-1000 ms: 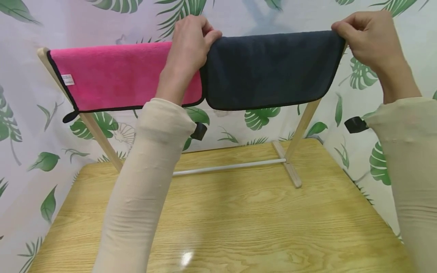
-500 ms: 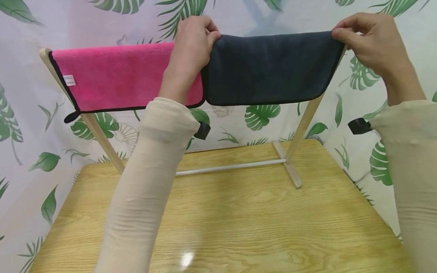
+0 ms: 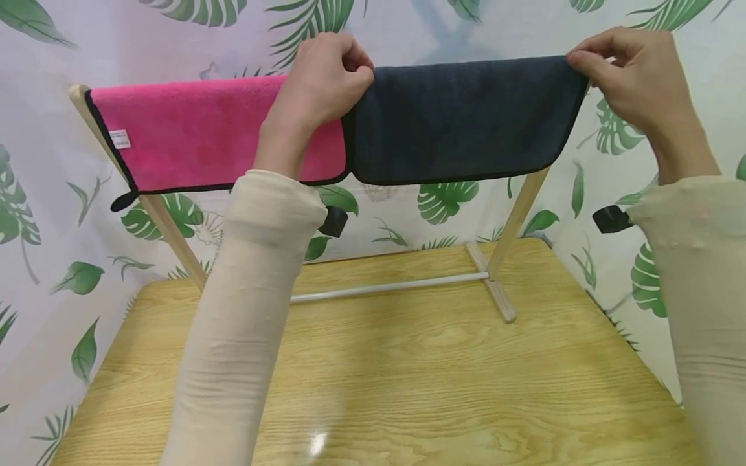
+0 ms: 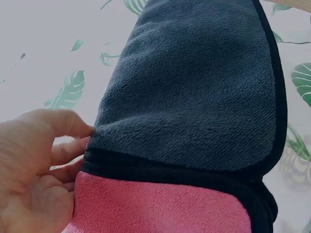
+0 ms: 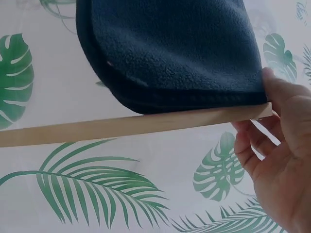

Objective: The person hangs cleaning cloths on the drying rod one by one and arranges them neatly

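A dark grey-blue towel (image 3: 460, 123) with black edging hangs folded over the top of a wooden rack. Beside it on the left hangs a pink towel (image 3: 198, 136), its black edging touching the dark one's. My left hand (image 3: 326, 77) pinches the dark towel's top edge at its left end, right where the two towels meet; in the left wrist view its fingertips press on the fold. At the other end my right hand (image 3: 641, 77) pinches the top right corner, close against the rack's wooden post (image 5: 209, 117). The top bar is hidden beneath the cloth.
The rack's slanted right leg (image 3: 519, 213) stands on a wooden foot (image 3: 492, 285), joined low down by a white rod (image 3: 390, 286). Under it is a wood-grain table (image 3: 443, 388). Leaf-patterned cloth (image 3: 618, 194) backs the scene. A black loop (image 3: 124, 200) dangles from the pink towel.
The dark towel's lower edge rose slightly, then dropped a little. My left hand has shifted slightly down and left along the top edge; my right hand stays at its corner.
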The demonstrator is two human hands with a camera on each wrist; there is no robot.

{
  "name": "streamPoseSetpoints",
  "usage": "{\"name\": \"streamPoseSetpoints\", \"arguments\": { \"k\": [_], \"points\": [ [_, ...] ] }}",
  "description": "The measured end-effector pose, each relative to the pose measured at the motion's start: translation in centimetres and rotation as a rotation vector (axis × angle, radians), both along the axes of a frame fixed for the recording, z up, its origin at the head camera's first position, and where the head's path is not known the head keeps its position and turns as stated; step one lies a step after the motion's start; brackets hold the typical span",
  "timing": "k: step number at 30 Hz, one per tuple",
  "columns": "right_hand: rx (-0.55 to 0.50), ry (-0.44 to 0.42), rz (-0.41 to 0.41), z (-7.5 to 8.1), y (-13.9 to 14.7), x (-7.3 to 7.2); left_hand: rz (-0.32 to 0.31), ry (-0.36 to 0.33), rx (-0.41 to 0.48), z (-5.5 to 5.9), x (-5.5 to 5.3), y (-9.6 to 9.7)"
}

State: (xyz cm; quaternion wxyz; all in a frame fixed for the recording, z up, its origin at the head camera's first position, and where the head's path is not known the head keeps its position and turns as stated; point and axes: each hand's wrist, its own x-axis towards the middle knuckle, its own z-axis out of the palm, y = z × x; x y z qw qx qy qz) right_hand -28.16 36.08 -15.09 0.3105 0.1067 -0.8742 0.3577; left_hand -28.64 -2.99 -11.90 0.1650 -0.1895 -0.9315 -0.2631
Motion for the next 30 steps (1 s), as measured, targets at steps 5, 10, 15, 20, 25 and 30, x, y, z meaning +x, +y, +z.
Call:
{"name": "streamPoseSetpoints", "arguments": {
  "k": [5,10,15,20,25,30],
  "points": [
    [0.003,0.022,0.045,0.23,0.19,-0.29,-0.044,-0.021,-0.02,0.08,0.01,-0.42],
    [0.008,0.018,0.052,-0.05,0.19,-0.31,-0.054,0.001,-0.06,-0.17,0.01,-0.52],
    [0.018,0.005,0.053,-0.29,0.25,-0.32,-0.072,0.026,-0.078,-0.25,-0.04,-0.43],
    [0.022,0.002,0.055,0.04,0.14,-0.61,-0.065,0.039,-0.091,-0.24,-0.13,-0.3],
    [0.049,0.017,0.03,0.08,0.05,-0.68,-0.067,0.019,-0.104,-0.28,-0.07,-0.11],
    [0.081,0.004,0.038,-0.11,0.11,-0.5,-0.063,0.021,-0.126,-0.23,0.0,-0.01]
  ]
}}
